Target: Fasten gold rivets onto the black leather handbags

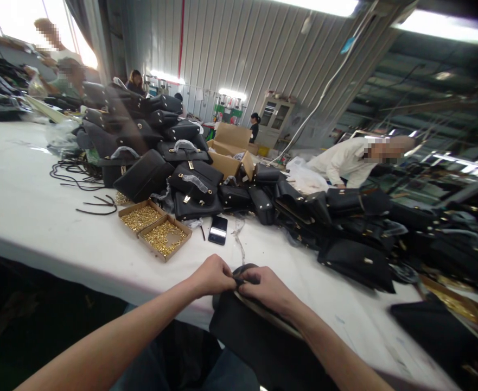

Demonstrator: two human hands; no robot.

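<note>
A black handbag [267,342] rests over my lap against the table's front edge, its upper rim facing me. My left hand [214,276] pinches the bag's edge near its top left corner. Close beside it, my right hand [265,288] also has its fingers closed on the same edge, thumb and forefinger almost meeting the left hand's. Whatever small part may sit between the fingertips is hidden. Beyond my hands, two shallow cardboard trays of small gold metal fittings, a left tray [141,202] and a right tray [187,234], stand on the white table [71,255].
A phone [218,230] lies past my hands. Black handbags are heaped behind it, around an open cardboard box [233,136], and more bags [356,266] spread along the right. Thin black cords [100,205] lie at left. A person in white [340,160] leans over the far side.
</note>
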